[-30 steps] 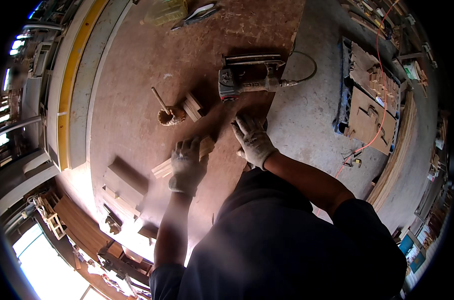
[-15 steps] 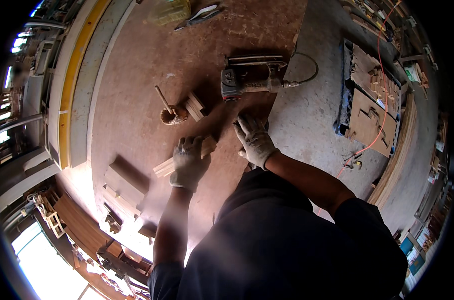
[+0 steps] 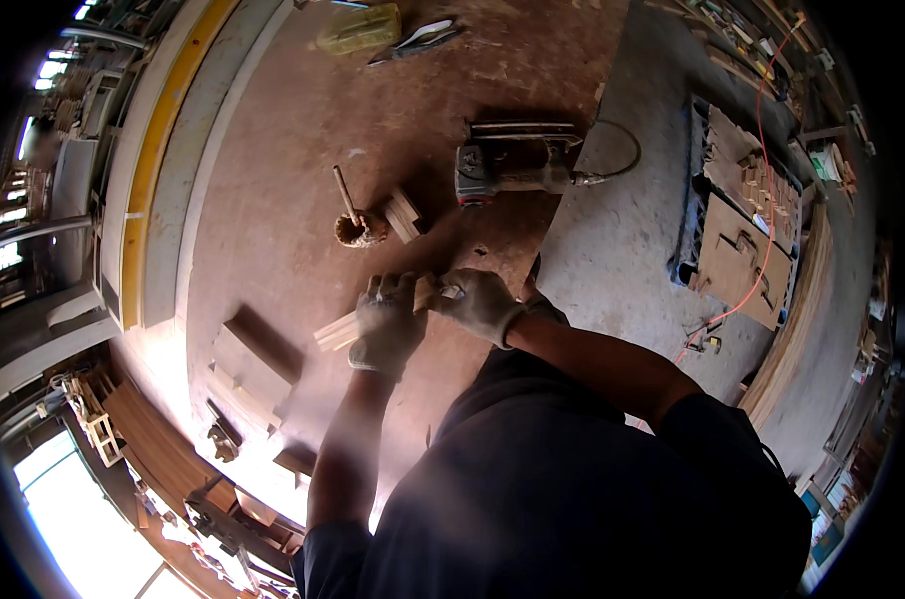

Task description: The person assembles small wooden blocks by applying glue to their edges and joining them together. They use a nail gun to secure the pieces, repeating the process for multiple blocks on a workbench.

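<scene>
Both my hands wear pale work gloves over the brown worktable (image 3: pixel 273 160). My left hand (image 3: pixel 386 321) is wrapped round a few short wooden strips (image 3: pixel 336 331), which poke out on both sides of it. Fingers closed, my right hand (image 3: pixel 475 302) grips the strips' right end, close to the left fingertips. What its fingertips cover is hidden. Beyond the hands stands a crusted glue pot (image 3: pixel 361 231) with a stick (image 3: pixel 345 193) leaning in it. A short stack of wooden pieces (image 3: pixel 405 216) lies beside the pot.
A nail gun (image 3: pixel 512 178) with a hose lies at the table's right edge. At the far side are a yellowish package (image 3: pixel 361 28) and a dark tool (image 3: pixel 423 42). Wooden blocks (image 3: pixel 248 374) sit at left. A pallet (image 3: pixel 737 240) with wood pieces and clamps stands on the floor.
My right hand has moved left from the table's right side and closed on the strips' end. The left hand keeps its hold. The whole view has shifted slightly.
</scene>
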`<action>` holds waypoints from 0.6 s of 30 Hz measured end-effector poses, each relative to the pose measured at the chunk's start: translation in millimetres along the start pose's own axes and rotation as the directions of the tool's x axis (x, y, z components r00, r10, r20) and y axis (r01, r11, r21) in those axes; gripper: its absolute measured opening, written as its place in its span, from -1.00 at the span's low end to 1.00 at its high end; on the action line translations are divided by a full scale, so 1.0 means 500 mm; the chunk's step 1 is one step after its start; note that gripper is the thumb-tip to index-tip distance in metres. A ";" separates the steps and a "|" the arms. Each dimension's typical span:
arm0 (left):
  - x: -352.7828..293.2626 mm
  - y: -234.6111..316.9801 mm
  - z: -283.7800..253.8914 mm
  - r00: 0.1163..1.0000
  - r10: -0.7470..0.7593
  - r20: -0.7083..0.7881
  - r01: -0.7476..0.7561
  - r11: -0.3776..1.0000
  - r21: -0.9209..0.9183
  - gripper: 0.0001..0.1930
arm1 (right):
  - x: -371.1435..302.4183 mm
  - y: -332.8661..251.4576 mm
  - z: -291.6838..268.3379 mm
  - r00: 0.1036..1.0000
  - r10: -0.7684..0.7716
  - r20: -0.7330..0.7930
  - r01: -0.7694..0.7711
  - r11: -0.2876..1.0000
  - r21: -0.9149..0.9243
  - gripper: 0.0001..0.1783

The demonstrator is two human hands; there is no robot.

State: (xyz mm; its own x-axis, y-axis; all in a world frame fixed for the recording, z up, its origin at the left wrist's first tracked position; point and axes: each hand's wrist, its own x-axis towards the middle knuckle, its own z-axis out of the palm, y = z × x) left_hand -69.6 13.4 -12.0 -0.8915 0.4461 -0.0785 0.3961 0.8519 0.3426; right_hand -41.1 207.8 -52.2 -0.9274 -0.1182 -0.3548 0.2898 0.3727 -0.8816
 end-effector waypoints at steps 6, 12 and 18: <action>0.002 0.004 0.002 1.000 -0.017 -0.005 0.017 1.000 -0.010 -0.56 | 0.004 -0.034 0.003 0.994 0.113 0.009 -0.113 0.993 -0.027 -0.59; 0.007 -0.011 0.021 0.999 -0.024 0.044 0.024 1.000 -0.013 -0.59 | 0.010 -0.037 0.008 0.989 0.143 -0.022 -0.144 0.989 -0.040 -0.61; 0.004 -0.016 0.034 1.000 -0.016 0.011 0.016 1.000 0.008 -0.60 | 0.016 -0.036 0.005 0.982 0.187 -0.009 -0.187 0.982 -0.036 -0.58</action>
State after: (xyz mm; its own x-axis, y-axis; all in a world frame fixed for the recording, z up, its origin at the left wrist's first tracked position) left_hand -70.9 12.3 -31.0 -0.8953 0.4355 -0.0939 0.3837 0.8609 0.3342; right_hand -53.0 197.9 -40.1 -0.8593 -0.0379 -0.5101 0.4491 0.4212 -0.7879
